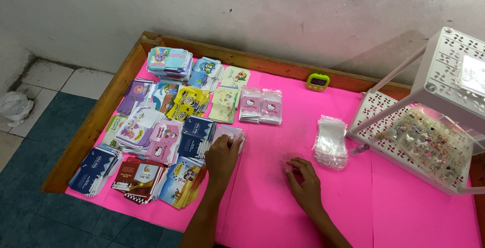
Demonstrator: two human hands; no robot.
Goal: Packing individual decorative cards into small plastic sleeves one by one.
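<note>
**Thin card packets: light, slick, easy to fan**

Right hand (pixel 303 182) flat on the pink table (pixel 404 212), fingers together, holding nothing visible. Left hand (pixel 222 154) curled onto a small pink packet stack (pixel 231 133) just right of the navy packets (pixel 194 136). Judged light, flexible, slippery; pinch by edges. Farther: clear sleeves (pixel 331 142), green timer (pixel 318 82).

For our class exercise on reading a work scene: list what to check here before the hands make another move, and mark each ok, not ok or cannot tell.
1. Left hand rests on a small pink packet by the card stacks: ok.
2. Right hand lies flat on the pink table cover, holding nothing visible: ok.
3. Pile of clear bags lies close to the right hand: ok.
4. Card stacks sit in tidy piles: not ok, several are fanned out.
5. Whether the left fingers grip the packet: cannot tell.
</note>
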